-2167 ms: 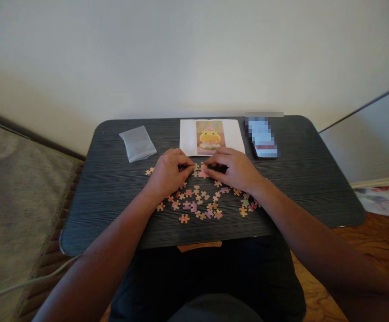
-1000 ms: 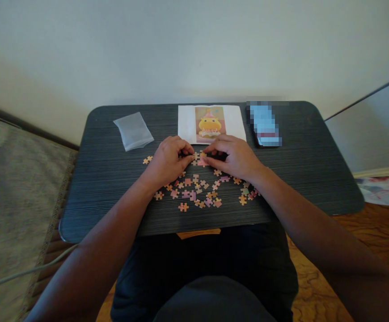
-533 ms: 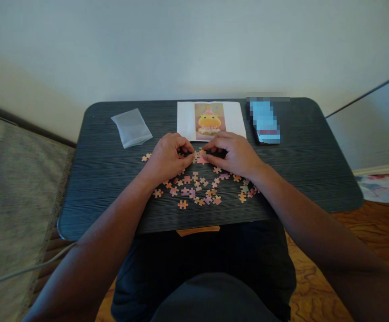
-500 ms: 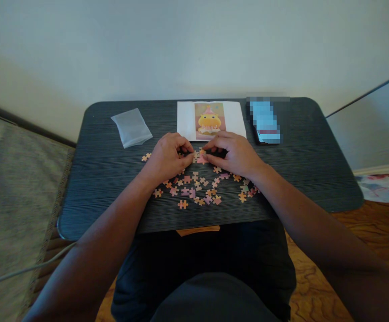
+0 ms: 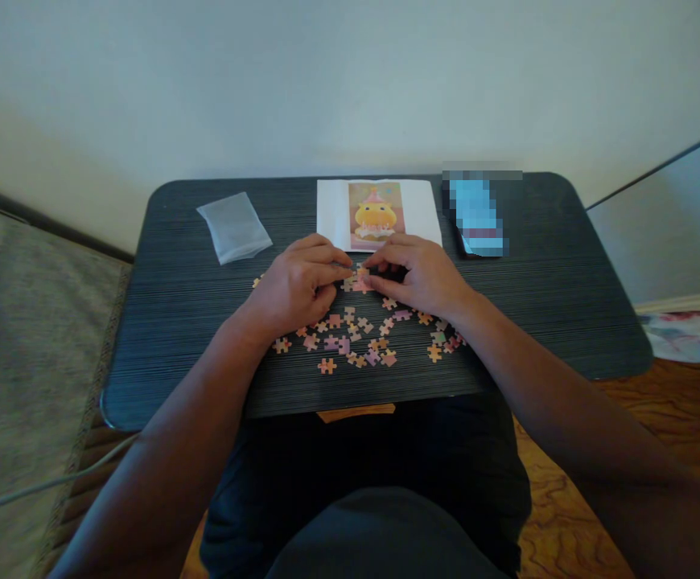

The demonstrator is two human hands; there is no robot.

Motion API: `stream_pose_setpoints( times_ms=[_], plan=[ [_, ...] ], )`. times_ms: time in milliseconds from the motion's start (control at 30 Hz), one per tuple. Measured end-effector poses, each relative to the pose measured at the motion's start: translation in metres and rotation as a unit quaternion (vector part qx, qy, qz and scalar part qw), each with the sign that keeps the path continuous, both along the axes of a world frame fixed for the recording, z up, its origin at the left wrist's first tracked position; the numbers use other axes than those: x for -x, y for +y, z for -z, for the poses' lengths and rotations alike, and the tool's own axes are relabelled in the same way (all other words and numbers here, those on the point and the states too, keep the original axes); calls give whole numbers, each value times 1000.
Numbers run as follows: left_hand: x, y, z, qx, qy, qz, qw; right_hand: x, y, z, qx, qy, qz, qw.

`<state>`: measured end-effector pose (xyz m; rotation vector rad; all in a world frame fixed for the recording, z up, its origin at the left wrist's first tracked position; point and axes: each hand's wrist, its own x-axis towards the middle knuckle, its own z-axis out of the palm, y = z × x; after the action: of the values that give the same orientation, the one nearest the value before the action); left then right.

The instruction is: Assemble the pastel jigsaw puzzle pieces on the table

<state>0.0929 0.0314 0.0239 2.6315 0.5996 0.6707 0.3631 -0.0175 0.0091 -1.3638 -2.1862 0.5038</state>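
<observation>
A small cluster of joined jigsaw pieces (image 5: 360, 281) lies on the dark table between my hands, just below a printed picture sheet (image 5: 334, 215). My right hand (image 5: 427, 275) pinches the cluster's right side between thumb and fingers. From the other side, my left hand (image 5: 294, 283) reaches in with its forefinger stretched to the cluster's left edge, its thumb drawn back and apart. Loose jigsaw pieces (image 5: 343, 346) in pink, orange and purple are scattered nearer to me; some are partly covered by my hands.
A clear plastic bag (image 5: 235, 228) lies at the table's back left. To the right of the sheet is a phone-like device (image 5: 478, 217), its screen blurred out. The dark table (image 5: 567, 322) stands against a pale wall (image 5: 350, 80). A cable (image 5: 54, 484) runs past its left side.
My left thumb has pulled back from the cluster, and the left forefinger now stretches out to it. My right hand stays at the cluster's right side.
</observation>
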Motion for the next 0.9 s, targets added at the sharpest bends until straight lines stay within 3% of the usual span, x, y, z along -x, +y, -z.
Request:
stream_pose_setpoints(
  times_ms=[233, 667, 900],
  plan=[
    [0, 2, 6, -13, 58, 24, 998, 1, -1, -1, 4, -1, 7, 1000],
    [-1, -2, -2, -41, 80, 22, 996, 1, -1, -2, 1, 0, 2, 1000],
    [-7, -6, -8, -6, 92, 30, 995, 0, -1, -2, 12, -4, 2, 1000]
  ],
)
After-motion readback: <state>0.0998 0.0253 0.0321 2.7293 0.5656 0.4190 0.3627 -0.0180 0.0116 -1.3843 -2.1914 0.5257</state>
